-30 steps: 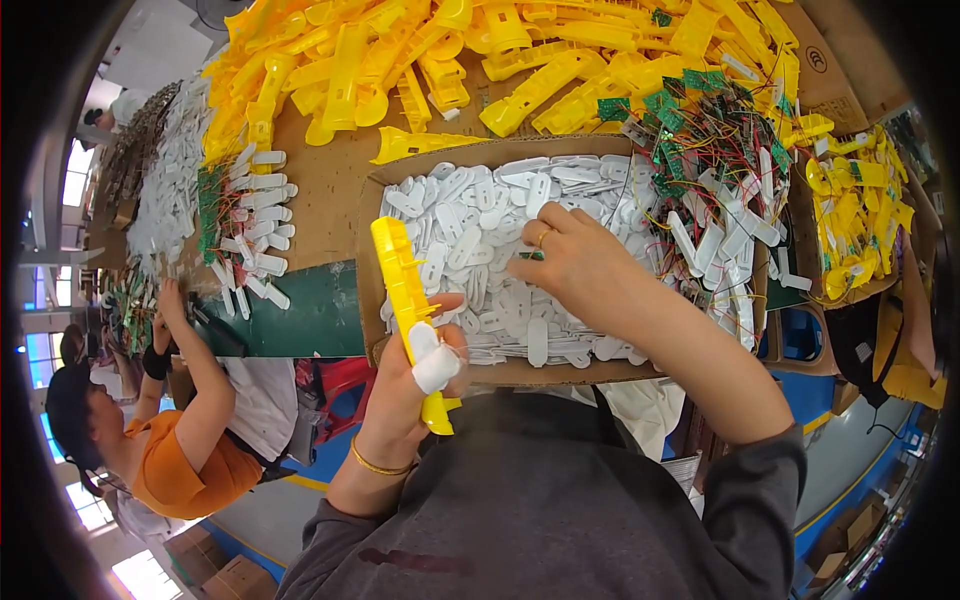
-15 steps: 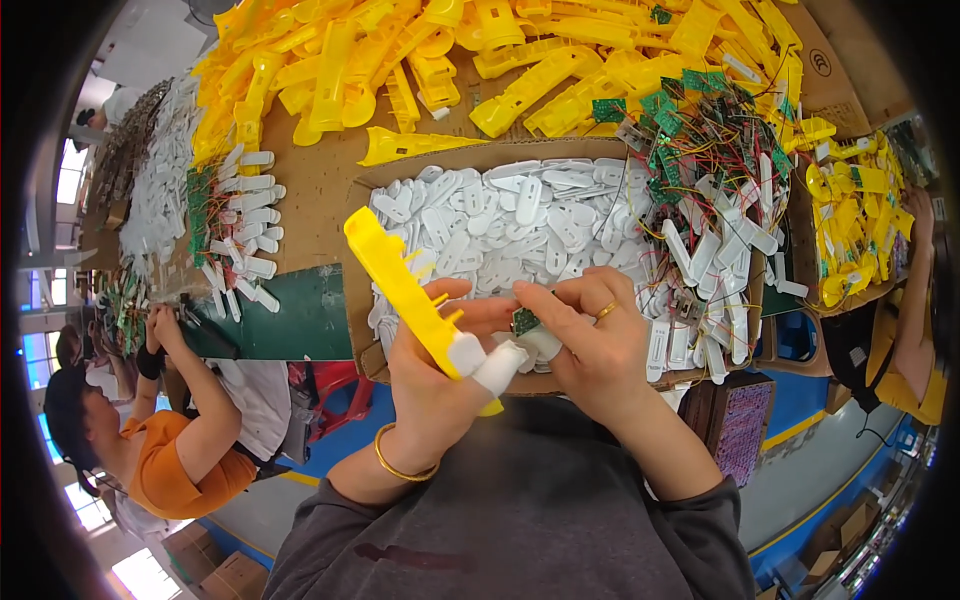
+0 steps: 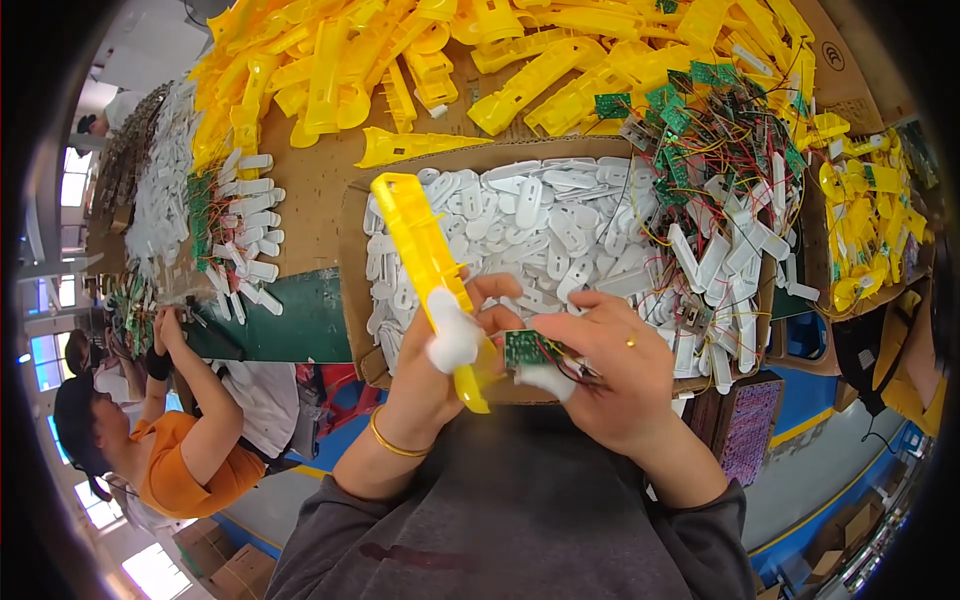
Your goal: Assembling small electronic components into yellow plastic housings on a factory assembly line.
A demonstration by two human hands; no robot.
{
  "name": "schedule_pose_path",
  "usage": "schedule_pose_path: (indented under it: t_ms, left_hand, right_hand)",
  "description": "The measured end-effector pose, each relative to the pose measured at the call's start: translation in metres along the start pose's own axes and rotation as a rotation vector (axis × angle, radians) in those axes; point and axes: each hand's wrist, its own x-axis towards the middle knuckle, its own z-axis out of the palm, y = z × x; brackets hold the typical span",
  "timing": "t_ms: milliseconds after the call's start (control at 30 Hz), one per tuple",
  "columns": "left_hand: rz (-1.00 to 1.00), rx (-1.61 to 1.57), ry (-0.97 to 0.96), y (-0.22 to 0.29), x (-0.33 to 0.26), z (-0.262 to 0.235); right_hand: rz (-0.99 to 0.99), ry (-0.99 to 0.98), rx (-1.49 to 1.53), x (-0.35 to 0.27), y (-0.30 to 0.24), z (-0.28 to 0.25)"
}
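Yellow shell (image 3: 412, 232) turned; green circuit board (image 3: 523, 349) swung into fuller view.

The middle of the yellow plastic shell (image 3: 408, 225) is covered by the white-wrapped thumb (image 3: 455, 335) of the left hand (image 3: 418, 375), which is blurred by motion. Some of the wires at the green circuit board (image 3: 524, 348) are hidden by the right hand (image 3: 628, 375), and the white piece (image 3: 545, 380) beneath is partly covered and blurred. The cardboard box's near rim (image 3: 540, 402) is interrupted by both hands. The heap of yellow shells (image 3: 325, 75) is cut off at the top edge, the grey shirt (image 3: 500, 530) at the bottom. At far left, whatever is handled by the co-worker in orange (image 3: 190, 470) is too small to be told.
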Motion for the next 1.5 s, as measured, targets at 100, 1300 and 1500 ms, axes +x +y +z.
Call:
schedule_pose_path:
  t_ms: [100, 1300, 1500]
  left_hand:
    - [-0.100, -0.116, -0.042, -0.008, 0.003, -0.011]
    - [0.313, 1.235, -0.239, -0.015, -0.001, 0.013]
    - [0.318, 1.340, -0.199, -0.012, 0.005, 0.015]
  right_hand:
    - [0.136, 0.015, 0.194, 0.005, -0.009, -0.002]
    - [0.872, -0.232, 0.990, -0.006, 0.009, -0.007]
    - [0.893, -0.208, 1.032, 0.005, 0.016, -0.008]
